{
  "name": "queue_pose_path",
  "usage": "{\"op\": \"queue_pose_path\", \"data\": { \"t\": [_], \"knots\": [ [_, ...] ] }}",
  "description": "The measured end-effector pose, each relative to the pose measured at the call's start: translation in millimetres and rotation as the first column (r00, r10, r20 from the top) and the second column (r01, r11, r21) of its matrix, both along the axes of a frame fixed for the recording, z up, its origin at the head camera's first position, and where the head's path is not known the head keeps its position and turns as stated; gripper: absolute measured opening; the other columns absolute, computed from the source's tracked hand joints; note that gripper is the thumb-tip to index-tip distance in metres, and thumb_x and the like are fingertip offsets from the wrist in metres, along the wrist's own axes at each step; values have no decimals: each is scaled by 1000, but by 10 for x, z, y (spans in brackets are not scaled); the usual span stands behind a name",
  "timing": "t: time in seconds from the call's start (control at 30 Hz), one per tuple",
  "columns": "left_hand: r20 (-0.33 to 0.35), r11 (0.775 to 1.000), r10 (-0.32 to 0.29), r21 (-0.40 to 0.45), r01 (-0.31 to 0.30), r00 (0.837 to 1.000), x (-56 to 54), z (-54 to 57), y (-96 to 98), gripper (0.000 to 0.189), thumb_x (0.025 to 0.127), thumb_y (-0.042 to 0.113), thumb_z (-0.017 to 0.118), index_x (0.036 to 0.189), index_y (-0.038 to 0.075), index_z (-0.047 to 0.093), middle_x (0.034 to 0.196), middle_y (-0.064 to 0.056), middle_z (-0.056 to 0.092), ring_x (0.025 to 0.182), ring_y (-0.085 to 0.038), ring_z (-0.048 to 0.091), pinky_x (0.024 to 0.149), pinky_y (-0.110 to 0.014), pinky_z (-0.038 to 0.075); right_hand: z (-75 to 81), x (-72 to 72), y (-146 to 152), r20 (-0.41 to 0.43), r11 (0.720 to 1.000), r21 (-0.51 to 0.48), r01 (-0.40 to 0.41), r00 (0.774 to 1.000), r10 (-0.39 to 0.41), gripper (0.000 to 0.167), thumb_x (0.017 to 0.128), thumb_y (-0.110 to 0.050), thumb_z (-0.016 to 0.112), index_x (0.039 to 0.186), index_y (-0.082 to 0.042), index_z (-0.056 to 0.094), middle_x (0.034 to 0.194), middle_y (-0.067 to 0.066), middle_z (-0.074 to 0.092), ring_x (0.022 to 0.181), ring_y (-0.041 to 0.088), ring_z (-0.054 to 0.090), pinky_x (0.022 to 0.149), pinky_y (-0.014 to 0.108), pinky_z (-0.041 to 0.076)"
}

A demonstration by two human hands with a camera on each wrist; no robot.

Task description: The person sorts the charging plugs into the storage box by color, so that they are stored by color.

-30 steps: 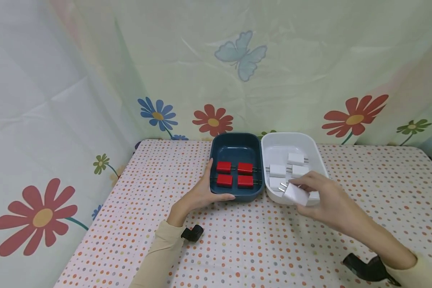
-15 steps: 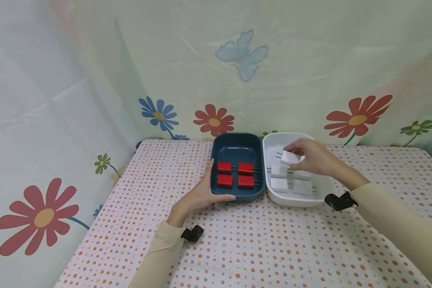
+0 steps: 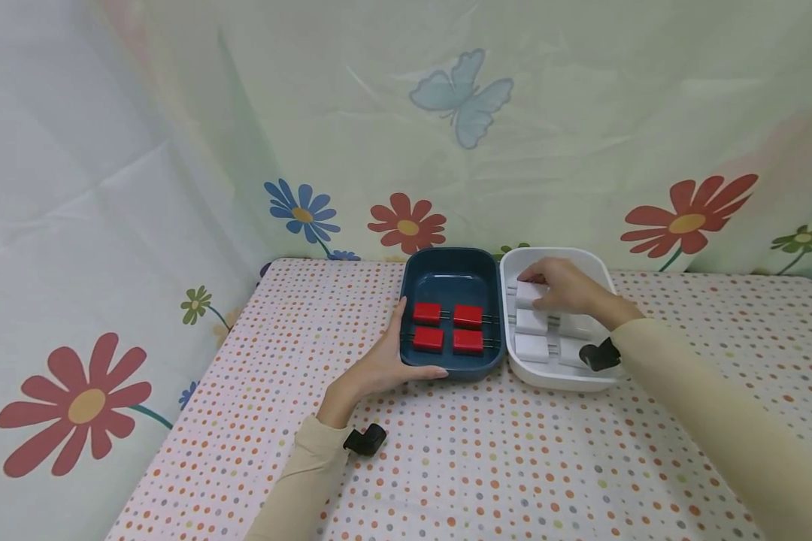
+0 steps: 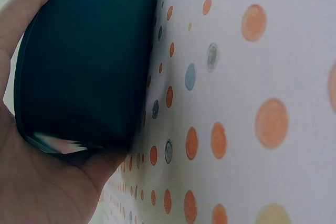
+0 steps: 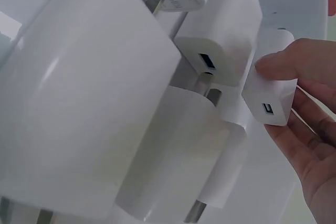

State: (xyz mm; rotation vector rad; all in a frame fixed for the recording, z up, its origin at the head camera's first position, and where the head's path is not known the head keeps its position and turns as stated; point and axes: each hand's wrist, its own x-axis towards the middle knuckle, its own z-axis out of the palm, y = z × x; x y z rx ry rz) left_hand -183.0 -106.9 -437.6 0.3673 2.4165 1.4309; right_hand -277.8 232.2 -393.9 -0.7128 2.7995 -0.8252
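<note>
My left hand (image 3: 379, 367) holds the near left corner of a dark blue tray (image 3: 452, 285), fingers along its side wall and thumb across its front. The left wrist view shows the same grip close up. Several red plug chargers (image 3: 468, 342) lie in two columns inside it. My right hand (image 3: 568, 291) reaches into the white tray (image 3: 560, 382) and pinches a white plug charger (image 5: 270, 85) between thumb and fingers, its port facing the right wrist camera. In the head view this charger lies just behind another white charger (image 3: 531, 321) in the left column, prongs pointing left.
More white chargers (image 3: 531, 348) fill the near part of the white tray, some partly hidden under my right wrist and its black camera (image 3: 601, 355). Both trays stand side by side at the back of the dotted tablecloth (image 3: 474, 458), before a flowered curtain (image 3: 548, 150).
My right hand has carried the white charger from the near side of the white tray to the back of its left column and lowered it there. My left hand keeps its hold on the blue tray.
</note>
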Motion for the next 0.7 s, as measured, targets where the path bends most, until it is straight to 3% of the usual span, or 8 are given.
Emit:
{"op": "queue_pose_path", "data": {
  "t": [0.43, 0.7],
  "knots": [
    [-21, 1000, -21, 20, 21, 1000, -29, -30, -21, 133, 81, 40, 91, 168, 24, -9, 174, -1, 13, 156, -25, 21, 120, -57, 32, -159, -81, -55, 18, 1000, 30, -1, 1000, 1, 45, 83, 14, 77, 125, 19, 64, 124, 35, 66, 118, 49, 62, 105, 61, 47],
    [-5, 1000, -2, -22, 2, 1000, -30, -29, -24, 133, 82, 40, 90, 168, 26, -11, 175, -3, 11, 157, -26, 19, 122, -56, 29, -186, -95, -76, 51, 999, 34, 28, 998, -30, 46, 85, 11, 77, 128, 18, 62, 126, 36, 64, 119, 49, 61, 107, 62, 45]
  ]
}}
